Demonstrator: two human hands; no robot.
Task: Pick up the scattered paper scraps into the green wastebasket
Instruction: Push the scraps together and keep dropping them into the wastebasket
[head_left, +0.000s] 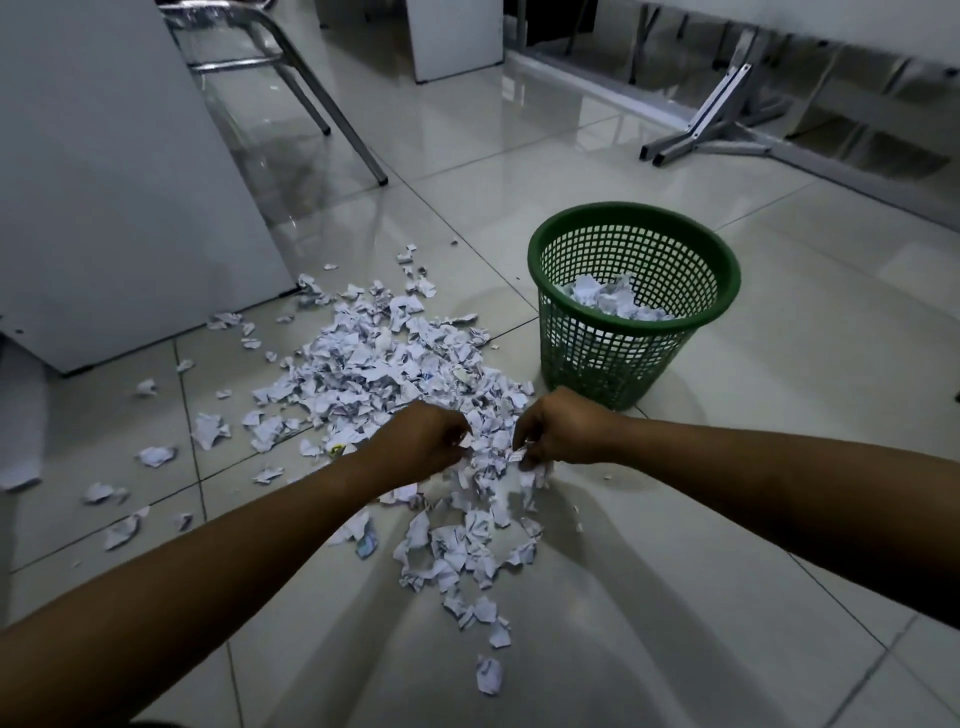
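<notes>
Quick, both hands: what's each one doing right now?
Left hand: fingers curled, pinching scraps from the pile.
Right hand: fingers curled, pinching scraps too.

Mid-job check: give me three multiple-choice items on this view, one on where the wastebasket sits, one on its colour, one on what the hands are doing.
1. Where does the mesh plastic wastebasket stand relative to the heap of torn white paper scraps?
A. left of it
B. right of it
C. on top of it

2. What colour is the wastebasket?
A. blue
B. red
C. green

3. What state is the wastebasket in?
A. upright, some scraps inside
B. tipped over
C. upright, empty

Answers:
1 B: it stands on the tiled floor right of the heap.
2 C: rim and mesh are green.
3 A: white paper shows inside it, while the left hand and right hand pinch scraps at the heap.
</notes>
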